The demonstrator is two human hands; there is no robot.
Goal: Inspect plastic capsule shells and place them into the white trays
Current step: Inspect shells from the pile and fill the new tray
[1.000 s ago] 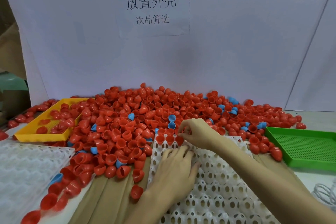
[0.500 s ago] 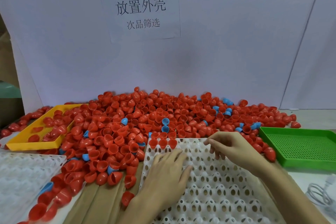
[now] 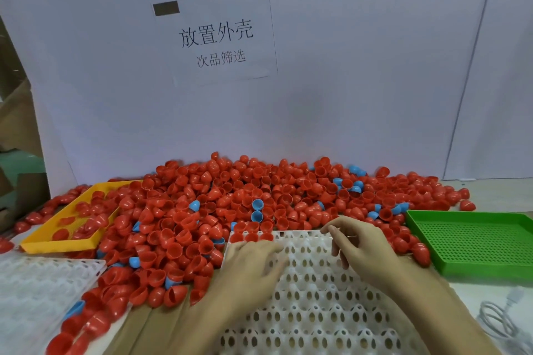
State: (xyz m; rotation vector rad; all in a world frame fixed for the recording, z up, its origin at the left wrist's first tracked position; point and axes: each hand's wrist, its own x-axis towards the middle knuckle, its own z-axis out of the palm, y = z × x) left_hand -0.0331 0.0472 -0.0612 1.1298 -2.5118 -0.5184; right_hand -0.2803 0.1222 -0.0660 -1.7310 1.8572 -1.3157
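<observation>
We see the left hand point(image 3: 253, 265) lying flat, fingers spread, on the white tray point(image 3: 317, 297) at 6 o'clock, holding nothing. The right hand point(image 3: 360, 248) hovers over the tray's far edge, fingers loosely curled, empty. Three red shells point(image 3: 251, 237) sit in the tray's far-left pockets. The shell pile point(image 3: 259, 199) is at 12 o'clock, yellow tray point(image 3: 57, 245) at 10, green tray point(image 3: 473, 242) at 3, second white tray point(image 3: 37, 288) at 8.

Glossy smooth plastic red shells point(image 3: 184, 222); matt white plastic tray point(image 3: 317, 311); perforated green plastic tray point(image 3: 473, 242).
</observation>
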